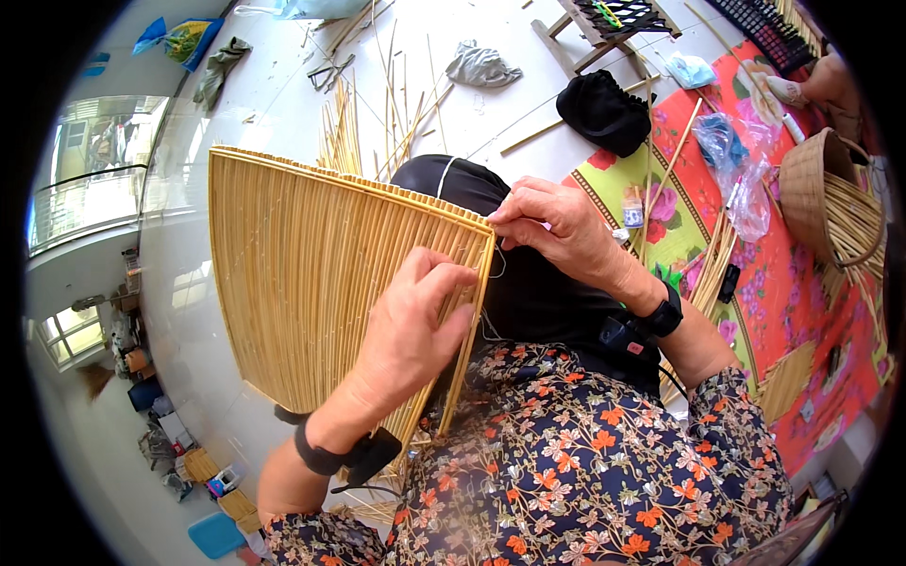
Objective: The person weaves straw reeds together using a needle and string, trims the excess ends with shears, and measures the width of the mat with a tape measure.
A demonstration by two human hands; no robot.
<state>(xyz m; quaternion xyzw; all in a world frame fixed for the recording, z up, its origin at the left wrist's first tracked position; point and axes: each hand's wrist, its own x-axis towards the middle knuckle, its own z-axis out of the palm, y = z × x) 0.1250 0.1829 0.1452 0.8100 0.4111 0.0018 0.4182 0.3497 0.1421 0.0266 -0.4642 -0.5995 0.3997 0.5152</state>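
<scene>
The workpiece, a slatted reed panel (302,255), is positioned in front of the person, with its upper right corner over the black-trousered leg (467,184). It serves as the reference for all locations below.

Right hand (557,226): located at the panel's upper right corner. Thumb and forefinger are brought together at the edge; whether they pinch the rim, a thread or both cannot be told.

Left hand (415,325): located over the panel's face, near its right edge. Thumb and forefinger are curled with a narrow gap between them; no held item can be made out.

Status, as judged from the visible condition: the reeds are set side by side across the full face, and an edge strip (349,182) runs along the top to the corner. The main body therefore appears assembled. Work appears to be centred on the corner, where loose white thread (443,179) nearby suggests that fastening is incomplete. The condition of the underside cannot be determined.

Surrounding materials: loose reeds (342,137) lie on the floor beyond the panel's top edge. Well to the panel's right, on a floral cloth (797,311), a tilted wicker basket (802,193) contains further reed lengths (854,217).
</scene>
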